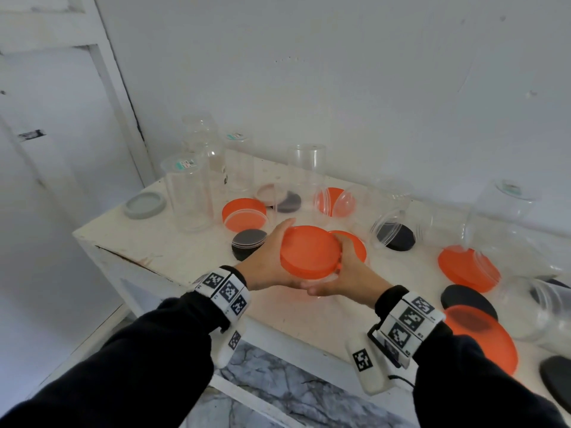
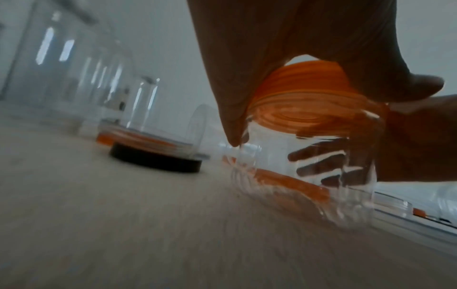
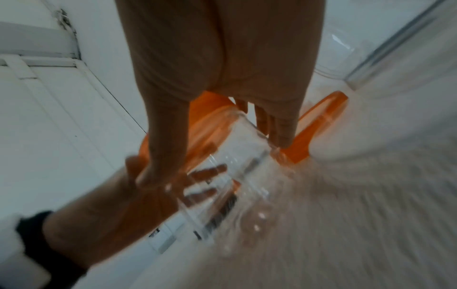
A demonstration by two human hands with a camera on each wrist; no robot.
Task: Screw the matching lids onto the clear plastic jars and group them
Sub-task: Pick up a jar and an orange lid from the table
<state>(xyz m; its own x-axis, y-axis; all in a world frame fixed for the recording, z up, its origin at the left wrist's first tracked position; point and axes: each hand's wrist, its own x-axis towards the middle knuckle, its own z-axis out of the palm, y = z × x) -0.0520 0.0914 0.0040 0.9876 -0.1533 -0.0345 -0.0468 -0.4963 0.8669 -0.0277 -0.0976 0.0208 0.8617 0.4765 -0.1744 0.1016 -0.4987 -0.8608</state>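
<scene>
A clear jar [image 2: 321, 185] capped by an orange lid [image 1: 309, 251] is held tilted just above the white table [image 1: 160, 242], between both hands. My left hand [image 1: 275, 257] curls round the left rim of the lid [image 2: 304, 84], thumb down at the jar's shoulder. From the other side my right hand [image 1: 349, 264] wraps the jar [image 3: 242, 176]; its fingers show through the clear wall in the left wrist view. The jar's body is mostly hidden under the lid in the head view.
Loose orange lids [image 1: 244, 213] [image 1: 469, 268] [image 1: 482, 338], black lids [image 1: 248, 244] [image 1: 397, 237] [image 1: 468, 299] and a grey lid [image 1: 144, 205] lie around. Tall open jars [image 1: 188, 193] [image 1: 306, 171] stand at the back, a large jar [image 1: 509, 223] at right. The table's front edge is near my wrists.
</scene>
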